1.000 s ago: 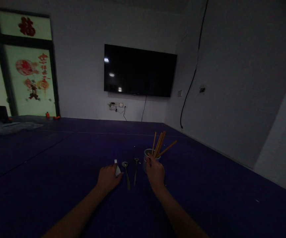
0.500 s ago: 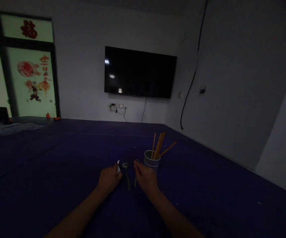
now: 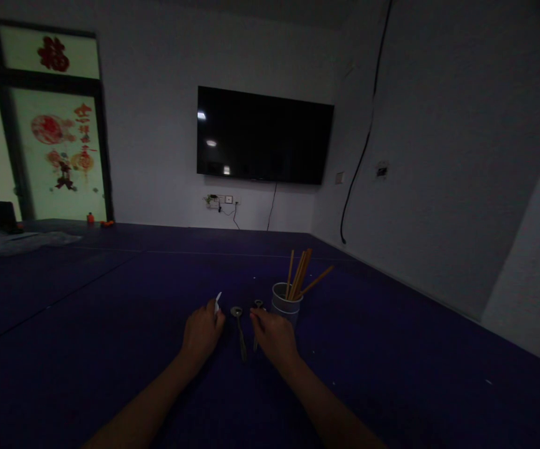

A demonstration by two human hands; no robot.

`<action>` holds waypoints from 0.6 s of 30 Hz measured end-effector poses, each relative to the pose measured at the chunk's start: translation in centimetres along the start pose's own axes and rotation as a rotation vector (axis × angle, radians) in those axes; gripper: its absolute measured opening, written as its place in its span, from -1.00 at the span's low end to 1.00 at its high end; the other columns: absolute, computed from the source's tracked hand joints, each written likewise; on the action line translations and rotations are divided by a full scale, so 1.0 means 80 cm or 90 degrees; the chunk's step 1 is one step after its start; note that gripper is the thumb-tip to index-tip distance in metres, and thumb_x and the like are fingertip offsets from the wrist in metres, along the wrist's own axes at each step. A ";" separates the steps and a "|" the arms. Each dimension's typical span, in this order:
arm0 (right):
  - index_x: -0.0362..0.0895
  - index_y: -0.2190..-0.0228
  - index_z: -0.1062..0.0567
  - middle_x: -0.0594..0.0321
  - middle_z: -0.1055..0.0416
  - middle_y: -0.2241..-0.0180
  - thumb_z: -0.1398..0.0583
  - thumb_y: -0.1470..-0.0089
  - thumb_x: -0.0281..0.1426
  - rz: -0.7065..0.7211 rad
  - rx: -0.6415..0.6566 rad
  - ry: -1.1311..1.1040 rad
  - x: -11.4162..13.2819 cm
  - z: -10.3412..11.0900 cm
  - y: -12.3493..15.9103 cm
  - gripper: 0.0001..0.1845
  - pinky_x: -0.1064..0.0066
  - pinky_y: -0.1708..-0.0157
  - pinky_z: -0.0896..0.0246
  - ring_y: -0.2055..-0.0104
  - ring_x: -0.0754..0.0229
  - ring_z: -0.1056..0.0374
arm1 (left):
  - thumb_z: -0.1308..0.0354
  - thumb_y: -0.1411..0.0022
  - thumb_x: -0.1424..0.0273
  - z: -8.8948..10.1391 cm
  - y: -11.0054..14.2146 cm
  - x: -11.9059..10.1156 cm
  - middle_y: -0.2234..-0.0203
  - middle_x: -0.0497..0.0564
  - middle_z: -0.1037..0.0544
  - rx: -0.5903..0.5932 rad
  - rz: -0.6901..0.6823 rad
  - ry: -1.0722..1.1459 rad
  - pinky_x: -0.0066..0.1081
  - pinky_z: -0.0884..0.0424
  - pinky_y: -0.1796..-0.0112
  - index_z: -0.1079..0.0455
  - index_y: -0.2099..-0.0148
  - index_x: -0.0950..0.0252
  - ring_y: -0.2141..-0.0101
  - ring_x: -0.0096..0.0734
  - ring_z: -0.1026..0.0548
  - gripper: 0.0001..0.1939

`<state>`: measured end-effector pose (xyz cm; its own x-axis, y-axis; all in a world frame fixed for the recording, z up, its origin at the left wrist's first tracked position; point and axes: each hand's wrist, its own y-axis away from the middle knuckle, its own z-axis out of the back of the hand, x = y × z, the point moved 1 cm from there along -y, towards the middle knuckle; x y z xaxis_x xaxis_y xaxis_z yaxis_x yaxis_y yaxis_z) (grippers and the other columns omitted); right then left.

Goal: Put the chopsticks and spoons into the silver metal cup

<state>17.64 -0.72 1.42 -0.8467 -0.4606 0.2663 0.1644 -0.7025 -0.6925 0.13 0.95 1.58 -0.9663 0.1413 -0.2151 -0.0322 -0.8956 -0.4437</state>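
Note:
My left hand [image 3: 202,330] is closed around a thin white piece [image 3: 217,302], perhaps tissue or paper, whose pointed tip sticks up past the fingers. Just right of it a metal spoon [image 3: 239,330] lies on the purple surface, bowl pointing away from me. My right hand [image 3: 274,337] has its fingers drawn together over a second spoon [image 3: 258,304]; the bowl shows beyond the fingertips and part of the handle below them. What the right fingers pinch, if anything, is hidden. Close behind that hand stands a grey cup [image 3: 285,307] holding several wooden chopsticks [image 3: 302,274].
The purple surface [image 3: 111,299] reaches to the walls, with small white specks on it. Clear plastic sheeting [image 3: 22,243] and orange items [image 3: 91,218] lie at the far left. A television [image 3: 265,137] hangs on the back wall; a black cable [image 3: 358,168] runs down the right wall.
My left hand has shifted slightly left, and the white piece in it has moved left and up. The right hand has drawn back a little, showing more of the second spoon's bowl.

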 end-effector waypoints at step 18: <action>-0.18 0.33 -0.43 0.39 -0.18 0.65 0.01 -0.06 -0.02 -0.288 -0.282 -0.596 -0.005 0.034 -0.016 -0.51 0.51 0.65 0.01 0.63 0.31 -0.11 | 0.10 -0.24 0.25 0.005 0.020 -0.021 0.09 0.14 -0.35 -0.178 -0.503 0.115 -0.23 -0.31 0.13 0.08 -0.25 0.21 0.11 -0.25 -0.32 -0.45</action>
<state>19.16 -1.11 3.99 -0.0396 -0.5692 0.8212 -0.4121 -0.7394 -0.5324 1.62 -0.93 1.59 -0.6305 0.7664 0.1229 -0.5920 -0.3724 -0.7148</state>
